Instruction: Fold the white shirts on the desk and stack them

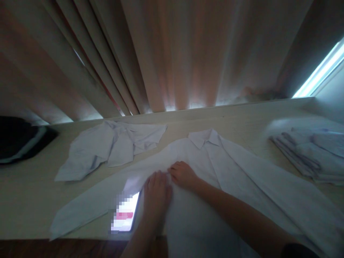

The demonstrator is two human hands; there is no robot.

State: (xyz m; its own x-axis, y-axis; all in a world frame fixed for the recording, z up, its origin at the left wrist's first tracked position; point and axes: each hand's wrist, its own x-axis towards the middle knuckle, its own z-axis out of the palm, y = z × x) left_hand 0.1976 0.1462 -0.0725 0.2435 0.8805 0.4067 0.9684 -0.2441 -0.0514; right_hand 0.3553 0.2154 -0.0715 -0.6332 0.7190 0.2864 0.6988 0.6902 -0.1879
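A white collared long-sleeved shirt (199,204) lies spread on the pale surface, its collar toward the curtain and its sleeves out to both sides. My left hand (156,190) rests near the armpit of the left-hand sleeve, fingers together and bent onto the cloth. Right beside it, my right hand (184,175) is closed, its fingertips pinching the shirt at the side of the chest. The fingertips of both hands are partly hidden and a little blurred. Just left of my left hand is a phone (126,213) with its screen lit, its picture pixelated.
Another white garment (91,152) lies crumpled behind the left-hand sleeve. A stack of folded white clothes (314,152) sits at the far right. A black item with a grey stripe (24,139) is at the far left. Pleated curtains (188,57) hang along the back edge.
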